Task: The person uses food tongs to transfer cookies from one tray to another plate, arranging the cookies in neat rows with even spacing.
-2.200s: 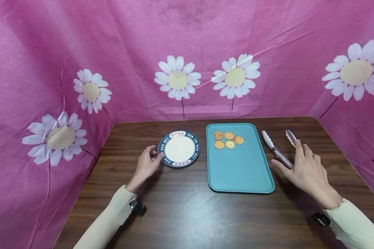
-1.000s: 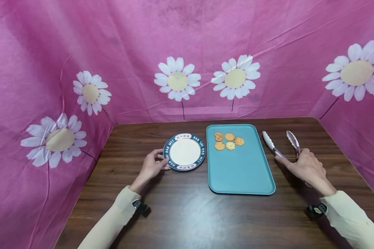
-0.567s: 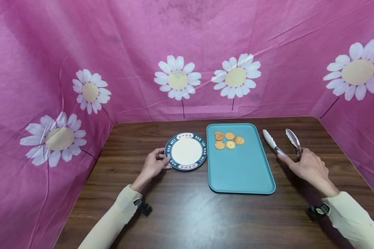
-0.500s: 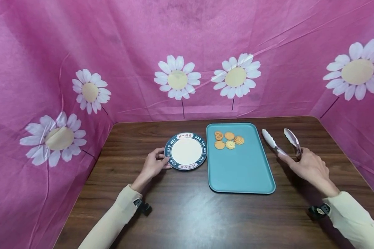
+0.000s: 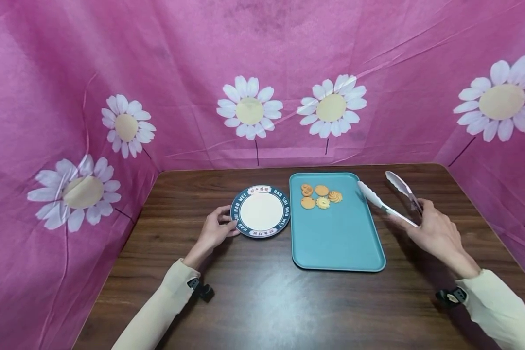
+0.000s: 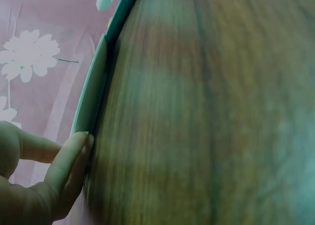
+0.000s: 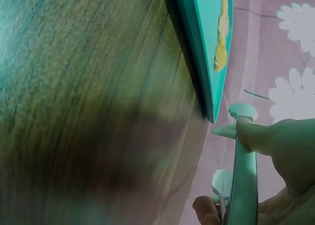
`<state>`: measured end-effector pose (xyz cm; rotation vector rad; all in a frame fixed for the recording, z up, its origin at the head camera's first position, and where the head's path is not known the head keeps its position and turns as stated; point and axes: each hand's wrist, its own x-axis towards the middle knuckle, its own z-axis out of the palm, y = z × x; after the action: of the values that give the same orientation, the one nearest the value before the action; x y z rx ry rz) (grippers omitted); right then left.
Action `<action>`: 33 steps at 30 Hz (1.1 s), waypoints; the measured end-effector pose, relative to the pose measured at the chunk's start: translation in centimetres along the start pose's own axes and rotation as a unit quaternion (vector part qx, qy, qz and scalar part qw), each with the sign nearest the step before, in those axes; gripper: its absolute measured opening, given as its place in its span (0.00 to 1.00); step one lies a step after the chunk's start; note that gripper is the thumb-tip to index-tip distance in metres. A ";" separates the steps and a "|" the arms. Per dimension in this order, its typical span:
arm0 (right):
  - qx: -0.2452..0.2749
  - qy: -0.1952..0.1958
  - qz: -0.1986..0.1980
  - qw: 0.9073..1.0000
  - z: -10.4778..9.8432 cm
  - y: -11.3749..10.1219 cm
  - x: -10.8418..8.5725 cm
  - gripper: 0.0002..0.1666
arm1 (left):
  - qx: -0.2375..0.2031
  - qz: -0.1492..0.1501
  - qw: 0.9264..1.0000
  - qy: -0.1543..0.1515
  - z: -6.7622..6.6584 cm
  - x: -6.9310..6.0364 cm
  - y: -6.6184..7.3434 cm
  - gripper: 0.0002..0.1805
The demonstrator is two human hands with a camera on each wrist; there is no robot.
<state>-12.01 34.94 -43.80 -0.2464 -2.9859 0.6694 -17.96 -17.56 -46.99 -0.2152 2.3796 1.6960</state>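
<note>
A white plate (image 5: 261, 212) with a dark patterned rim lies left of the tray. The left hand (image 5: 216, 228) pinches its left edge between thumb and fingers; the left wrist view shows the fingers at the plate's edge (image 6: 91, 87). Metal tongs (image 5: 378, 201) with spread arms are held by the right hand (image 5: 437, 233), their left tip over the tray's upper right edge. In the right wrist view the thumb lies along one arm of the tongs (image 7: 244, 185). Several cookies (image 5: 322, 202) rest in the upper left of the teal tray (image 5: 339, 243).
The brown wooden table (image 5: 262, 296) extends in front of the plate and tray. A pink cloth with white daisies (image 5: 249, 111) hangs behind and at both sides. The tray's left edge is right beside the plate.
The tongs have risen and shifted left toward the tray in the right hand, which closed round them earlier. The left hand took hold of the plate, which moved right, close to the tray.
</note>
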 end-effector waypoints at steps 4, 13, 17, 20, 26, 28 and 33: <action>0.009 0.019 -0.028 0.999 0.1 -0.4 0.1 0.54 | -0.007 -0.007 1.000 -0.006 -0.1 0.0 -0.1 0.32; -0.004 0.028 -0.083 0.996 -0.3 -1.6 0.4 0.42 | -0.065 -0.020 0.998 -0.010 0.0 0.0 -0.4 0.34; -0.014 0.030 -0.105 0.994 -0.3 -2.3 0.4 0.38 | -0.076 -0.017 0.997 -0.010 0.0 -0.1 -0.4 0.33; -0.018 0.020 -0.110 0.994 -0.2 -2.6 0.5 0.37 | -0.081 -0.018 0.997 -0.012 0.1 -0.1 -0.4 0.33; -0.031 -0.019 -0.105 0.994 0.0 -3.1 0.6 0.40 | -0.080 -0.021 0.996 -0.013 0.2 0.0 -0.3 0.33; -0.033 -0.027 -0.109 0.993 0.0 -3.3 0.7 0.40 | -0.085 -0.020 0.996 -0.013 0.2 0.0 -0.3 0.34; -0.038 -0.037 -0.121 0.991 0.2 -3.7 0.8 0.39 | -0.098 -0.016 0.995 -0.014 0.2 -0.1 -0.3 0.34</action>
<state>-13.34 31.74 -42.34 0.1384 -3.0432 0.5505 -17.82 -17.44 -47.31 -0.2576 2.1777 1.9051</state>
